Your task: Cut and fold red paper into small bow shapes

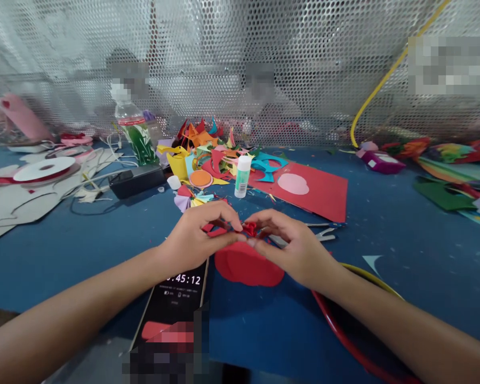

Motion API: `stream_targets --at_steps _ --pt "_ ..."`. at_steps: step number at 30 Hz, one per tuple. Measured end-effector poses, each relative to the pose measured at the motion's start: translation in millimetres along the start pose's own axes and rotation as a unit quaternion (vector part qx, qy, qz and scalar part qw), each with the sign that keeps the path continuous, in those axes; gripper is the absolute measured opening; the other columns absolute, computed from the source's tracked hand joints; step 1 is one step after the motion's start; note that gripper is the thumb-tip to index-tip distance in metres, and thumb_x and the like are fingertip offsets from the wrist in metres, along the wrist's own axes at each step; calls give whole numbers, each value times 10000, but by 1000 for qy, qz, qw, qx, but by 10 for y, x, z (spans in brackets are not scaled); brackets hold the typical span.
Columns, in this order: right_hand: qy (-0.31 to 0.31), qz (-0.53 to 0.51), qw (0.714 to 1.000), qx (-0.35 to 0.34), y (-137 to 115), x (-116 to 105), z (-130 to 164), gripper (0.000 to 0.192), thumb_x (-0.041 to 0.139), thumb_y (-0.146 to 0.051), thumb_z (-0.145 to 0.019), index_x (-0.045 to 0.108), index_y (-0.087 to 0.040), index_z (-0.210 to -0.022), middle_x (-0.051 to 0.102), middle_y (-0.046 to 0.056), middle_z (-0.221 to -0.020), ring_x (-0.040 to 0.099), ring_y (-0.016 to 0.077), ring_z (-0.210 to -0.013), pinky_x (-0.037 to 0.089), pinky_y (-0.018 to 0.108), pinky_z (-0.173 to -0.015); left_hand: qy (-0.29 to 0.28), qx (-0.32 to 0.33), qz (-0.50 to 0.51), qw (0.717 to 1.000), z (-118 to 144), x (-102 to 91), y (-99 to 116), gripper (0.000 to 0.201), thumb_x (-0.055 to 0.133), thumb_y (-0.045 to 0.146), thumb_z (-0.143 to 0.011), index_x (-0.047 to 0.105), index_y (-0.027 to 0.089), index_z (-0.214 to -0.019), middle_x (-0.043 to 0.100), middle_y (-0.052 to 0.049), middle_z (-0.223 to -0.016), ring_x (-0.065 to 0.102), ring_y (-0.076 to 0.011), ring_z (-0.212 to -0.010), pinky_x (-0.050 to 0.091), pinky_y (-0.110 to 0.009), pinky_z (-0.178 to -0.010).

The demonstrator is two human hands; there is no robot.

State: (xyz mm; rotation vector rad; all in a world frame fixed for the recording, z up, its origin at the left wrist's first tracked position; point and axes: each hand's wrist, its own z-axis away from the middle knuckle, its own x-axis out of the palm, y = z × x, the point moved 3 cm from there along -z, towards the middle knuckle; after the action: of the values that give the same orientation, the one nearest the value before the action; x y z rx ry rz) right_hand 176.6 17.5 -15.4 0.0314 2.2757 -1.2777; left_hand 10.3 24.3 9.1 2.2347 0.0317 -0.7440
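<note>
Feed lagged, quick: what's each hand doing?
Left hand: pinched shut on the red paper piece.
Right hand: pinched shut on the same piece.

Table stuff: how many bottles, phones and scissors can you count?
Bottles: 2, the water bottle and the glue bottle
Phones: 1, the phone
Scissors: 1, the scissors
Total: 4

One head-worn view looks forward and down, close over the blue table [384,224], mesh wall [240,64] filling the frame's top.
</note>
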Motion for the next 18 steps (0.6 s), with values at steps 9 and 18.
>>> stream_targets --at_steps 9,18 --pt "25 -10 999 20 -15 -32 -10 113 542 -174 -809 585 -196 -911 662 24 -855 637 135 -758 525 261 -689 -28 59 -29 997 1 2 80 108 677 158 -733 600 148 -809 662 -38 -814 614 -112 -779 503 -210 -708" --pt "23 -12 999 -40 -87 -54 -24 184 521 -120 -807 650 -221 -890 646 35 -901 618 139 -820 507 274 -737 -20 -12 2 1000 14 -14 -22 143 659 209 -755 613 158 -880 651 -46 -869 625 -122 -783 535 -212 -662"
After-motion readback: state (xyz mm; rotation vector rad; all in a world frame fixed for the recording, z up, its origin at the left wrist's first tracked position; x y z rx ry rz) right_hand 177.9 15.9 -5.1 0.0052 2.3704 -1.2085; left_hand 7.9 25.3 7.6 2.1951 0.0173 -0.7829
